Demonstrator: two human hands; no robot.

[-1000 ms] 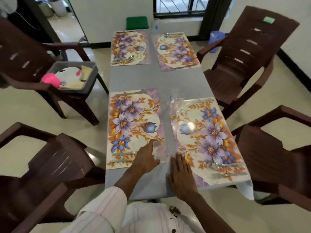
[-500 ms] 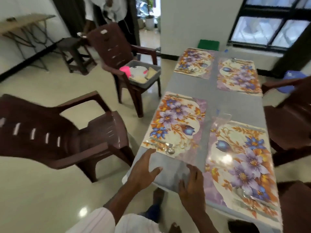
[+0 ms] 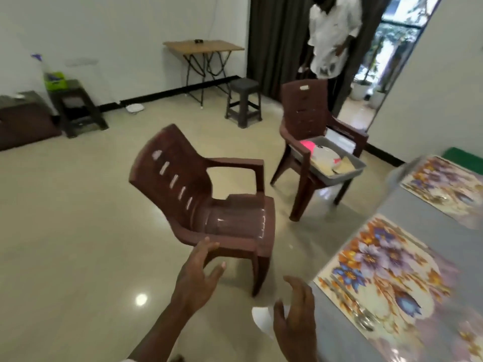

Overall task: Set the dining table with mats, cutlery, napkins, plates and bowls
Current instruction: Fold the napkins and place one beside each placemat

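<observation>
The grey dining table [image 3: 428, 223] runs along the right edge of the view, with a floral mat [image 3: 384, 278] near me and a second floral mat [image 3: 444, 181] further back. Cutlery [image 3: 363, 316] lies on the near mat's front end. A grey bin [image 3: 347, 173] holding white plates, a pink item and beige napkins sits on the far brown chair [image 3: 305, 118]. My left hand [image 3: 196, 278] is off the table, fingers spread, in front of the near brown chair [image 3: 209, 205]. My right hand [image 3: 295, 322] hovers by the table's corner, fingers relaxed, holding nothing.
A person in a white shirt [image 3: 332, 35] stands behind the far chair by the doorway. A dark stool [image 3: 244, 100], a folding wooden table [image 3: 203, 48] and a low dark stand [image 3: 75, 108] line the far wall. Shiny tiled floor spreads to the left.
My view has swung left, away from the table toward the chairs. Both hands have lifted off the table edge and now hang in the air, left hand moving toward the near chair.
</observation>
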